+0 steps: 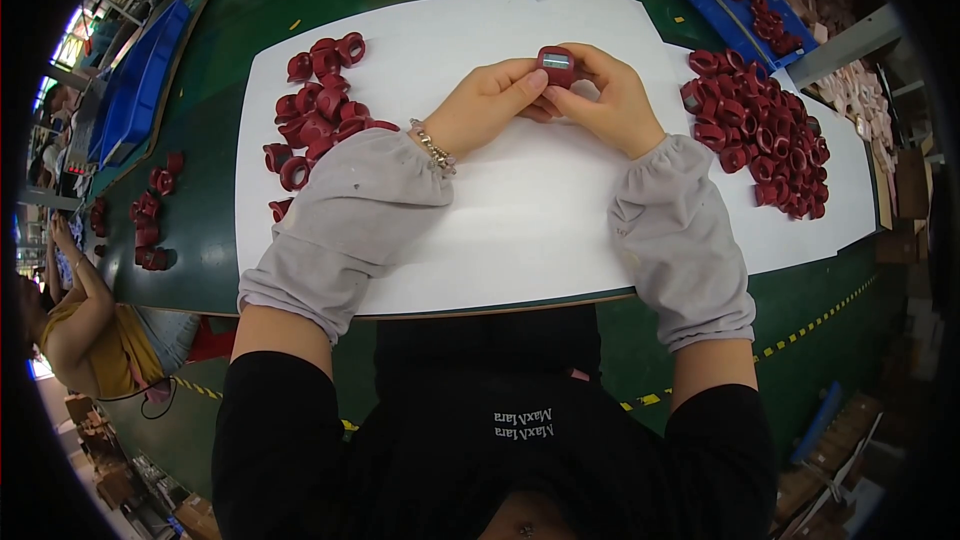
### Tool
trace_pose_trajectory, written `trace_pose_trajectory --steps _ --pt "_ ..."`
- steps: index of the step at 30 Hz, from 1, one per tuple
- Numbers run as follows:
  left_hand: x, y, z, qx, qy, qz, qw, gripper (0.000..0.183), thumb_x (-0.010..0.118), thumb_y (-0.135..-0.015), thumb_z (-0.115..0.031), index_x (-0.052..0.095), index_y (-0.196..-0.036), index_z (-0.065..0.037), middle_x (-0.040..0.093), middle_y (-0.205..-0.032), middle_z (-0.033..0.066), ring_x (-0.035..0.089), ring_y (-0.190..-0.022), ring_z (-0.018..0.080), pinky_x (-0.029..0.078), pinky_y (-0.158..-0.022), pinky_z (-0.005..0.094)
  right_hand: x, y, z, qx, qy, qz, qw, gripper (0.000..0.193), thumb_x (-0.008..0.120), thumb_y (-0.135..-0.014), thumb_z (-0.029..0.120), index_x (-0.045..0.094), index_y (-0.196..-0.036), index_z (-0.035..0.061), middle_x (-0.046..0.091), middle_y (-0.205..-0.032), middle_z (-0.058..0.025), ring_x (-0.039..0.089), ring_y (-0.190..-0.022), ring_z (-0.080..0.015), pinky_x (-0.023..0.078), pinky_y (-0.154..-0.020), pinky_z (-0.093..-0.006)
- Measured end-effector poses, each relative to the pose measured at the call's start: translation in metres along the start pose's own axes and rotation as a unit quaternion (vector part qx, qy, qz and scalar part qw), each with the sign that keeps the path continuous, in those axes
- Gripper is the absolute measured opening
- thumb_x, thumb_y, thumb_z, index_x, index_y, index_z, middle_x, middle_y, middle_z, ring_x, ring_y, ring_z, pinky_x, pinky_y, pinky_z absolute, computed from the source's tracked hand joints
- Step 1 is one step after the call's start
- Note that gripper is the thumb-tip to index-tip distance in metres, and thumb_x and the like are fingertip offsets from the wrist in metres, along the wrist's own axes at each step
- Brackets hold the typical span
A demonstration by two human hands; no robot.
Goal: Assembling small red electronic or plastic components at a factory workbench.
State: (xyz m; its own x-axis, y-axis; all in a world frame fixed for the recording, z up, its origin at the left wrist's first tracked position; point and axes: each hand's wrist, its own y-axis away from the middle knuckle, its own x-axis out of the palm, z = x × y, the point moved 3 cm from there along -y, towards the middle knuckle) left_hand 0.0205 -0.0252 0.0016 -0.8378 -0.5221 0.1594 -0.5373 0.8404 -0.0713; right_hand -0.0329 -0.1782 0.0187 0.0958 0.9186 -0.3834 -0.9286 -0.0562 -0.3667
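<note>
"While you stand there, tell me what the hands are doing."

"Both meet at about twelve o'clock over the white paper sheet [520, 210] that covers the green bench [240, 10]. Between them is a small dark red plastic ring-shaped piece with a pale grey window on its face [556, 62]. The left hand [490, 105] is curled, its thumb and forefinger tips pressed to the piece's left side. The right hand [610, 100] is curled too, fingers wrapped behind and under the piece, thumb near its lower edge. So both are closed on it, lifted just off the paper."

"Why hold it so high and tilted?"

"My guess is that the window faces the person's eyes that way, and a two-sided pinch keeps so small a thing from turning."

"And the heaps?"

"At ten o'clock lies a loose scatter of the same dark red pieces [318, 100], near the left forearm. At two o'clock sits a denser heap [765, 135], just beside the right hand. One heap on each side, within easy reach, looks like a way to keep two lots apart, though I cannot tell which is which."

"Anything else?"

"Grey cloth sleeve covers [350, 210] on both forearms, a beaded bracelet [433, 148] at the left wrist. A blue plastic tray [735, 10] at one o'clock holds more red pieces. Another person [90, 325] sits at eight o'clock."
</note>
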Motion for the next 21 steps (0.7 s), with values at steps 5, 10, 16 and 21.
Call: trace_pose_trajectory --steps 5,10,16,21 --pt "0.0010 0.0005 -0.0012 0.001 0.001 0.001 1.000 0.039 0.042 -0.098 -0.025 0.046 -0.124 0.003 0.058 -0.110 0.0109 0.059 -0.096 0.0175 0.048 -0.088 0.0300 0.0012 -0.0002 0.0012 0.001 -0.020 0.001 1.000 0.040 0.065 -0.076 0.014 0.056 -0.113 0.0011 0.063 -0.100 -0.0079 0.060 -0.087 -0.0161 0.049 -0.079 -0.0280" --pt "0.0035 0.0013 -0.0017 -0.001 0.002 0.002 1.000 0.038 0.043 -0.098 -0.025 0.047 -0.123 0.003 0.058 -0.110 0.0103 0.059 -0.096 0.0171 0.048 -0.089 0.0297 -0.0001 0.0018 0.0003 0.007 -0.015 0.002 1.000 0.039 0.065 -0.077 0.013 0.057 -0.113 0.0012 0.063 -0.099 -0.0076 0.060 -0.088 -0.0156 0.049 -0.079 -0.0277" --pt "-0.0024 0.0024 0.0005 -0.002 -0.006 0.005 1.000 0.038 0.043 -0.098 -0.025 0.048 -0.123 0.003 0.059 -0.108 0.0105 0.059 -0.096 0.0169 0.048 -0.089 0.0296 0.0027 -0.0011 0.0015 0.046 -0.022 0.038 0.998 0.040 0.064 -0.079 0.008 0.052 -0.116 -0.0014 0.060 -0.106 -0.0095 0.058 -0.098 -0.0171 0.046 -0.086 -0.0298" --pt "0.0017 -0.0006 -0.0006 0.003 -0.006 0.003 1.000 0.038 0.043 -0.098 -0.025 0.047 -0.123 0.004 0.059 -0.108 0.0107 0.059 -0.095 0.0169 0.048 -0.088 0.0296 -0.0030 0.0005 0.0015 0.045 -0.026 0.035 0.998 0.040 0.063 -0.079 0.007 0.052 -0.117 -0.0016 0.060 -0.106 -0.0093 0.058 -0.098 -0.0167 0.046 -0.086 -0.0295"
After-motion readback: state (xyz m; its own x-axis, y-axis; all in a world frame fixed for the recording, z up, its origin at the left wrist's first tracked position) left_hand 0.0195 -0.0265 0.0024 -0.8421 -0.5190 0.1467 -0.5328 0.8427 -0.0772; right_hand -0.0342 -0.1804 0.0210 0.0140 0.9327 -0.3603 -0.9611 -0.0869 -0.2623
